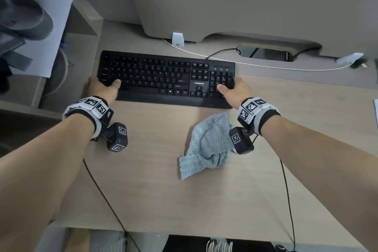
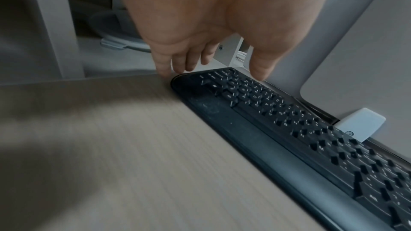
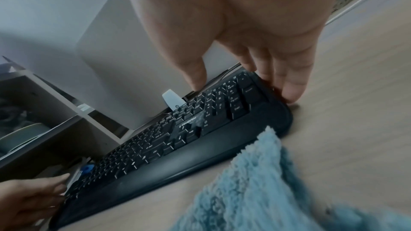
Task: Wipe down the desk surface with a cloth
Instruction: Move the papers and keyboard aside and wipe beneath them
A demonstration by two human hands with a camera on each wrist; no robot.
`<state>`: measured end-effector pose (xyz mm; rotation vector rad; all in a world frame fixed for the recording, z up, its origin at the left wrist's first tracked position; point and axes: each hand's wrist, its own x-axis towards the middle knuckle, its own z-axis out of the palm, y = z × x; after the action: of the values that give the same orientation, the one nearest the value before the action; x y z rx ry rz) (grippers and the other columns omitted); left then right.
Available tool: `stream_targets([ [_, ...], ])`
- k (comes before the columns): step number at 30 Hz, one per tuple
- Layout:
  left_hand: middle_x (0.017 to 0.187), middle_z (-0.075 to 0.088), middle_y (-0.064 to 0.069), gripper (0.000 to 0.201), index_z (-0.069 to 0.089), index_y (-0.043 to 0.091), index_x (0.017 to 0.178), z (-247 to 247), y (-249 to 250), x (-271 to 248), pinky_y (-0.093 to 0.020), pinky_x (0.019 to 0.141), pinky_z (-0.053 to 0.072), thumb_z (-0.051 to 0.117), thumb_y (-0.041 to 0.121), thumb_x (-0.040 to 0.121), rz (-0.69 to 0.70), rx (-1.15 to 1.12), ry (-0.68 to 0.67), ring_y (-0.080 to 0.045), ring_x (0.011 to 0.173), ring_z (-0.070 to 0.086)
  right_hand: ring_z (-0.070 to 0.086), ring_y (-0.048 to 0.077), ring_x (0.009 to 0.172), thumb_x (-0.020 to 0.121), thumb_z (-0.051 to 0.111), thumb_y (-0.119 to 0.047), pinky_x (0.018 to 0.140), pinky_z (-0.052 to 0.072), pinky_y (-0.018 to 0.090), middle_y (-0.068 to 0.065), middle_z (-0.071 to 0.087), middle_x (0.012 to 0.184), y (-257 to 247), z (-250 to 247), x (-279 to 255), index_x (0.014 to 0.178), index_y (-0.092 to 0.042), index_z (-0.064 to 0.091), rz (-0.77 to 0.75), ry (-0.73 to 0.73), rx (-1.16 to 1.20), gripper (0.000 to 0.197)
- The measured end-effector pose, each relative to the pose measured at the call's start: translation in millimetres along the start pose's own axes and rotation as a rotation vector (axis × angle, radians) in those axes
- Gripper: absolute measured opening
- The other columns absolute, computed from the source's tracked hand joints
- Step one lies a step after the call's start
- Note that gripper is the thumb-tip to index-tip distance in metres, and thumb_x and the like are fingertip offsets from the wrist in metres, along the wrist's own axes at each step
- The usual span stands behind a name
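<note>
Head view shows the light blue cloth (image 1: 208, 145) lying crumpled on the pale wood-grain desk (image 1: 159, 186), just in front of the keyboard's right end and partly under the right forearm; neither hand touches it. From the right wrist its fluffy edge (image 3: 255, 182) lies just beside the keyboard's front lip, whether touching or not is unclear.

Behind the cloth sits a black LONSAN keyboard (image 1: 165, 80), held at both ends. The right hand (image 1: 237, 90) clasps the right end: its thumb lies over the number-pad keys, and the right wrist view shows the fingers (image 3: 291, 87) close together, curled down round the end edge with the tips at the desk. The left hand (image 1: 102, 88) takes the left end, thumb resting on the lower-left keys; in the left wrist view its fingers (image 2: 164, 66) hang slightly apart, down at the keyboard's far corner, the thumb over the keys. That view is blurred, so the exact contact is hard to judge.

Both wrists carry bands with black-and-white markers and a small black camera block. Behind the keyboard stands a white monitor foot (image 1: 178, 39), and a white cable (image 1: 255, 64) runs across the desk toward a cut-out at the back. To the left is a shelf unit (image 1: 86, 16) with paper and grey items.
</note>
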<state>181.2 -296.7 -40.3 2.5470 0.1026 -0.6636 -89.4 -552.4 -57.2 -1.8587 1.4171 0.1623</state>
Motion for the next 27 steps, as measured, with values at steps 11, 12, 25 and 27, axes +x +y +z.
stream_targets([
  [11, 0.135, 0.051, -0.018, 0.097, 0.051, 0.013, 0.126, 0.4, 10.2, 20.3, -0.058, 0.104, 0.039, 0.047, 0.08, 0.055, -0.064, 0.114, 0.096, -0.044, 0.124, 0.048, 0.056, 0.031, 0.119, 0.082, 0.061, -0.061, 0.097, 0.045, 0.037, 0.01, 0.056, 0.133, 1.2, -8.3, 17.8, 0.132, -0.007, 0.052, 0.064, 0.057, 0.091, 0.074],
  [12, 0.134, 0.052, -0.018, 0.1, 0.054, 0.013, 0.123, 3.3, 10.8, 20.5, -0.058, 0.103, 0.039, 0.045, 0.082, 0.052, -0.072, 0.106, 0.097, -0.044, 0.123, 0.049, 0.056, 0.031, 0.118, 0.082, 0.061, -0.061, 0.096, 0.045, 0.037, 0.01, 0.056, 0.13, 3.1, -14.5, 17.7, 0.13, -0.007, 0.053, 0.067, 0.067, 0.099, 0.073],
  [25, 0.143, 0.044, -0.026, 0.082, 0.032, 0.0, 0.141, 84.4, 106.1, -150.9, -0.045, 0.109, 0.031, 0.054, 0.058, 0.088, 0.0, 0.028, 0.004, -0.043, 0.131, 0.044, 0.065, 0.033, 0.1, 0.051, 0.053, -0.083, 0.091, 0.051, 0.04, 0.015, 0.067, 0.113, 149.3, -158.6, 11.9, 0.114, -0.005, 0.063, 0.245, 0.213, 0.313, 0.1],
  [27, 0.136, 0.052, -0.025, 0.075, 0.04, 0.002, 0.135, 114.8, 119.8, -182.4, -0.044, 0.105, 0.036, 0.054, 0.058, 0.088, 0.065, 0.049, -0.047, -0.042, 0.123, 0.051, 0.065, 0.031, 0.102, 0.065, 0.062, -0.074, 0.09, 0.05, 0.037, 0.015, 0.066, 0.113, 186.3, -189.4, 6.0, 0.116, -0.002, 0.06, 0.261, 0.256, 0.347, 0.087],
])
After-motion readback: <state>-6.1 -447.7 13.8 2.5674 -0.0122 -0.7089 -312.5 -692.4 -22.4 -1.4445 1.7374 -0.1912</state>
